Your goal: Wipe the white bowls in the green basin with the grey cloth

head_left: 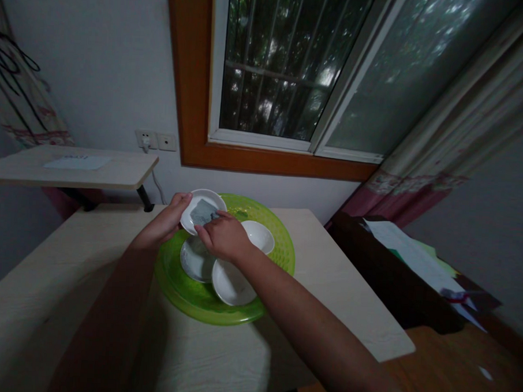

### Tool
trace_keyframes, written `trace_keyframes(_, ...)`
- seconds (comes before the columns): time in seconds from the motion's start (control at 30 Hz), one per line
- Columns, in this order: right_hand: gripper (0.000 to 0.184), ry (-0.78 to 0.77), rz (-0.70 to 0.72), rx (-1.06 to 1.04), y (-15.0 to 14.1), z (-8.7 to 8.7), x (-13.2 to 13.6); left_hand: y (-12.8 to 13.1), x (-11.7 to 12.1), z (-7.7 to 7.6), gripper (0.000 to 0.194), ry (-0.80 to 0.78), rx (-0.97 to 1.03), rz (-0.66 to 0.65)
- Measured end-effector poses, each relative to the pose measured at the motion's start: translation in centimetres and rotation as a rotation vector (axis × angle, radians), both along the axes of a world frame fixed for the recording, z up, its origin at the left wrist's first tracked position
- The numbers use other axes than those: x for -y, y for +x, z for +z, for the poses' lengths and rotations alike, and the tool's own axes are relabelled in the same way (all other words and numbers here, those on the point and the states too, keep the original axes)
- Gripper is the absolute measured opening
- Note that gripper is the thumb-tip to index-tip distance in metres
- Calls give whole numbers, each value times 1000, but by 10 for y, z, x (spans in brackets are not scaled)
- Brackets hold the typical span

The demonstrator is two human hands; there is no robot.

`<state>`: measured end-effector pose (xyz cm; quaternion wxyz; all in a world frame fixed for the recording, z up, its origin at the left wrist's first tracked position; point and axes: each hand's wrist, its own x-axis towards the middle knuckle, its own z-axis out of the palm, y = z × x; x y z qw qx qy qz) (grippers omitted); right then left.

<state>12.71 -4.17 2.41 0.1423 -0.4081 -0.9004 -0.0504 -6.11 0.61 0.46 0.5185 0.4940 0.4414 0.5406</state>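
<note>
My left hand [173, 215] grips the rim of a small white plate [205, 194], tilted above a round green plastic tray [284, 260]. A grey cloth [201, 211] lies against the plate's inner face, with my right hand [225, 235] closed on it, fingertips pressing it to the plate. Below the hands, a white dish [195, 262] rests on the tray at the left. Another white dish [232, 287] is at the front, partly covered by my right forearm. To the right of my right hand sits a white bowl [262, 237].
The tray stands on a pale wooden table [327, 280]. At the left is a raised shelf [128, 167] with a paper [77, 162] on it. A window [288, 70] and wall sockets [155, 140] are behind. Papers [414, 260] lie on dark furniture at the right.
</note>
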Motion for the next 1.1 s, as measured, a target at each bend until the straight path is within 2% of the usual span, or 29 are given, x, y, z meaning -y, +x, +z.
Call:
trace_keyframes(0.17, 47, -183, 208, -174, 2, -3, -3, 0, -2, -1, 46, -2, 47, 4)
trace_keyframes(0.27, 45, -200, 246, -210, 3, -3, -3, 0, -1, -1, 46, -11, 37, 5)
trace_keyframes(0.43, 57, -133, 121, -92, 3, 1, -3, 2, 3, 3, 43, 2, -12, 20)
trace_keyframes(0.63, 62, 49, -87, 11, 4, 1, -4, 2, 0, 1, 44, 2, -21, 19)
trace_keyframes(0.77, 62, 132, -122, -10, 5, 0, -4, 1, -2, -1, 43, 13, 20, 7)
trace_keyframes(0.87, 64, 132, -111, 10, 4, 1, -3, 3, 2, 2, 40, -3, 24, 13)
trace_keyframes(0.97, 62, 69, -46, 50, 4, 3, -3, 5, 8, 9, 37, -22, -9, 21)
trace_keyframes(1.1, 56, -42, 160, 15, 6, 2, -4, 7, 15, 16, 34, -26, -55, 37)
